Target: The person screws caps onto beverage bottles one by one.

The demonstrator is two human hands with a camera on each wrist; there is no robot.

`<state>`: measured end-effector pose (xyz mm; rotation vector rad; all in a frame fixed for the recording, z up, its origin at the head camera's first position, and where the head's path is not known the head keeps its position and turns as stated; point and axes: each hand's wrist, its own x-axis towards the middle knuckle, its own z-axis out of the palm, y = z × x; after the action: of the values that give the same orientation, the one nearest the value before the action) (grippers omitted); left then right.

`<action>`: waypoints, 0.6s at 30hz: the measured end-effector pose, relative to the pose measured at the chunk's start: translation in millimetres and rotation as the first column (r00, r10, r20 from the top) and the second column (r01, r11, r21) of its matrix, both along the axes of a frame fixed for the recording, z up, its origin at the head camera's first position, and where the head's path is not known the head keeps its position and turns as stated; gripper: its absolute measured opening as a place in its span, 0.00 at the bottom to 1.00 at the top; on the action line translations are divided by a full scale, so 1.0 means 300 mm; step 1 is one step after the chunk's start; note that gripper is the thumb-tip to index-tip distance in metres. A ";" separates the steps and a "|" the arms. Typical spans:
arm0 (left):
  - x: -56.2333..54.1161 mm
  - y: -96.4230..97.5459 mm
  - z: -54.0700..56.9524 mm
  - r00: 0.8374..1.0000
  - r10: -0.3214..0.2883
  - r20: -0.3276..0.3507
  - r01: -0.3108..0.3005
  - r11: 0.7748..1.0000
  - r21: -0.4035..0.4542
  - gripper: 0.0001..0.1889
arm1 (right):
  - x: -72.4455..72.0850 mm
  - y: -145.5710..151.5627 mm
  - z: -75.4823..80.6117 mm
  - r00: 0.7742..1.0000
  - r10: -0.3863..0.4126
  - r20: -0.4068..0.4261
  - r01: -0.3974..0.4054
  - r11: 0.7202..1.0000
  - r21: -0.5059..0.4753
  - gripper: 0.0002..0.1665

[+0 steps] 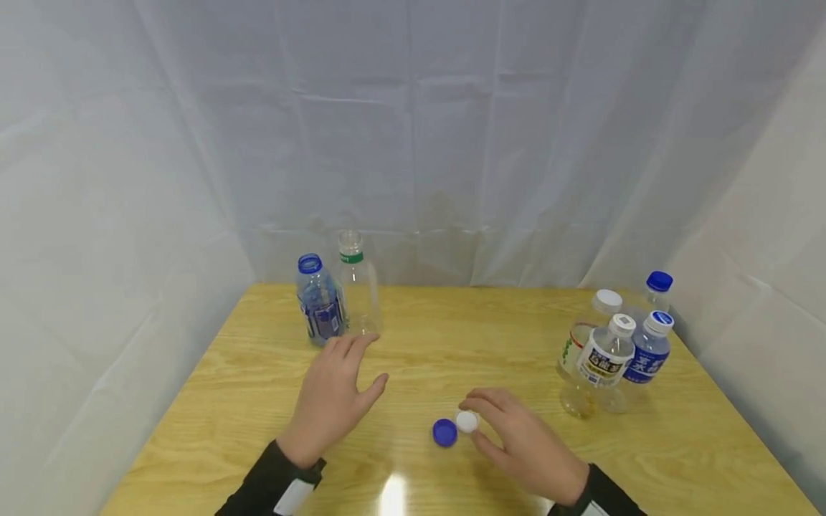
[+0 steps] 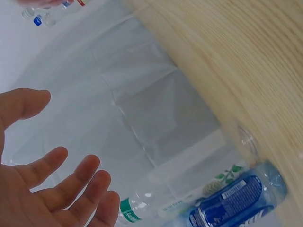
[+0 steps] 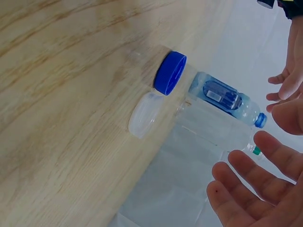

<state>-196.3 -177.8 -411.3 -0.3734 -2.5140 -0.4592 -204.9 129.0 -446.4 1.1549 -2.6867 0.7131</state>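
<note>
Currently hovering with the right hand [image 1: 519, 441] near the white cap [image 1: 467, 421], with fingers parted and loosely bent (grasping nothing, clear of the cap in the right wrist view). Seeing that cap flat on the wooden table [image 1: 213, 401], just right of the blue cap [image 1: 444, 433]. Holding the left hand [image 1: 330, 398] up, likewise released with fingers spread, beyond and left of the blue cap, near an open-necked blue bottle [image 1: 321, 308] and an open-necked clear bottle [image 1: 360, 292]. Seeing also four capped bottles [image 1: 605, 360], clustered upright well to the right of and beyond the blue cap.
</note>
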 end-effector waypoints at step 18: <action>-0.093 -0.138 -0.025 0.983 0.175 -0.050 -0.168 0.979 0.111 0.28 | -0.020 -0.039 -0.042 0.998 0.064 -0.006 -0.063 0.994 0.087 0.23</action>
<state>-224.2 -219.1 -418.9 -0.1255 -2.4261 -0.5035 -211.1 117.3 -458.9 1.2656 -2.7094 0.6043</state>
